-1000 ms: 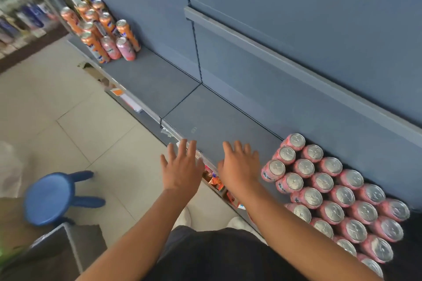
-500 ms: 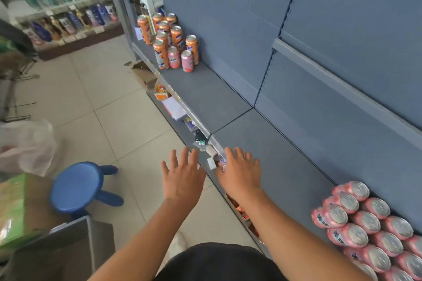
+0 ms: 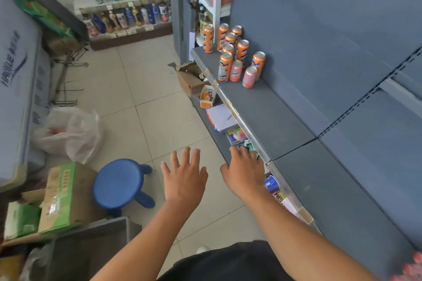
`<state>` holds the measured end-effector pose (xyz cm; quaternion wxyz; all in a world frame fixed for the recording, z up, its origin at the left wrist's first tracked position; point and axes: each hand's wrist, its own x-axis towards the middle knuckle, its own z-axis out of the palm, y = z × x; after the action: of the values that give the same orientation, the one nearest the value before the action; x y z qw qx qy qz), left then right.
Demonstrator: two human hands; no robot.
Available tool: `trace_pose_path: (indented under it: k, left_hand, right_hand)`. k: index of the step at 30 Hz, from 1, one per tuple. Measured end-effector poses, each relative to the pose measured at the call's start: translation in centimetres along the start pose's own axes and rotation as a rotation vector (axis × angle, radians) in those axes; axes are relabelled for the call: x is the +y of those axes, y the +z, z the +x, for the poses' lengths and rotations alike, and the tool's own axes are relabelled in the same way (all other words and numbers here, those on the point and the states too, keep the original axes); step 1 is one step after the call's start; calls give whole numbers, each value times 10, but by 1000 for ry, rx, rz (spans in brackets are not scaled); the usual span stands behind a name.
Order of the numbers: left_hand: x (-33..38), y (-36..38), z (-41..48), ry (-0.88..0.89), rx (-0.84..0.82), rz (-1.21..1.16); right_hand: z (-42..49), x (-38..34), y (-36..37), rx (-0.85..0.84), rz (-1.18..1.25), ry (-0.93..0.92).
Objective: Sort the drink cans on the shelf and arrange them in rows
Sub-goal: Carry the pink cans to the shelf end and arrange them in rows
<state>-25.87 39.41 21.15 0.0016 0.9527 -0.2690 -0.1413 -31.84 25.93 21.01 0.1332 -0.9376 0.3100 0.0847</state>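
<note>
Hands were both empty: the left hand [image 3: 185,178] hung over the floor with its fingers spread wide, and the right hand [image 3: 245,171] reached, fingers loosely extended, to the front edge of the shelf [image 3: 274,116]; contact could not be told. Orange cans [image 3: 242,49] stood upright in a loose cluster at the shelf's far end, with two pink cans [image 3: 236,70] just beside them toward the near side. A blurred pink cluster [image 3: 411,267] showed at the shelf's near end. A blue stool [image 3: 118,183] stood on the floor left of the left hand.
</note>
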Motion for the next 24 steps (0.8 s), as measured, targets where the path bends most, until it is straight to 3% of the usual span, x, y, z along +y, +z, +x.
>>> trace_pose_path:
  k: [14, 24]
  left_hand:
    - [-55, -37, 151, -136, -11, -18]
    - [-27, -96, 336, -51, -14, 0]
  right_hand:
    - [173, -54, -7, -14, 76, -49]
    - [369, -61, -61, 39, 114, 28]
